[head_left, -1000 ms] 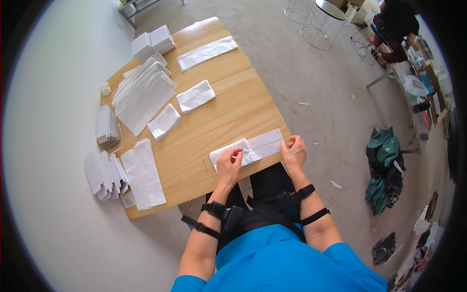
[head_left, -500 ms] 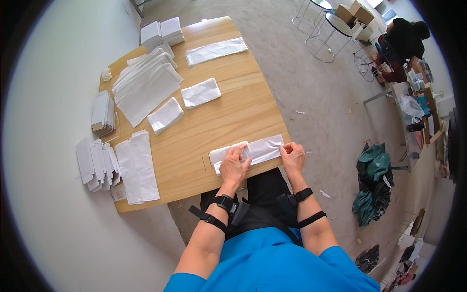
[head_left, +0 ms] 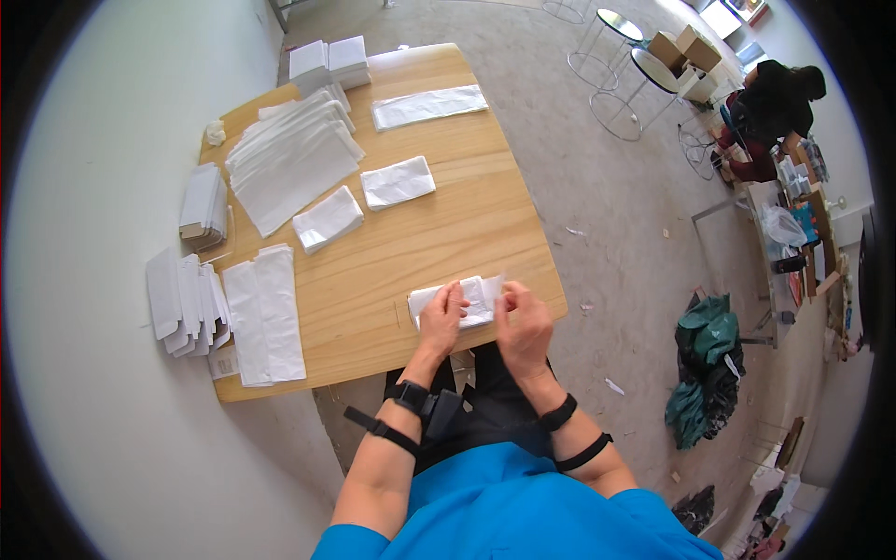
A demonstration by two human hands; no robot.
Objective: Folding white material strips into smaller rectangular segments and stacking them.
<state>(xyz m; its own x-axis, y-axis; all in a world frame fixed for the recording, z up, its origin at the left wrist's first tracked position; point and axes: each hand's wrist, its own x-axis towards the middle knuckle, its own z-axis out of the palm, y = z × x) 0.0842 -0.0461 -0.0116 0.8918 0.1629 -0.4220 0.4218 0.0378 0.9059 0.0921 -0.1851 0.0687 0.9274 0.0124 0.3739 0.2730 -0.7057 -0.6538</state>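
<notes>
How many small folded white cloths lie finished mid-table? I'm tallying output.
2: one folded cloth nearer the left side, another folded cloth right of it. A third piece is between the left hand and right hand, unfinished.

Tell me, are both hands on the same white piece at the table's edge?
Yes, the left hand and the right hand both grip the folded white piece lying near the wooden table's front edge.

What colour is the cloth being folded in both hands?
White, plain; the folded cloth shows best in the head view.
</notes>
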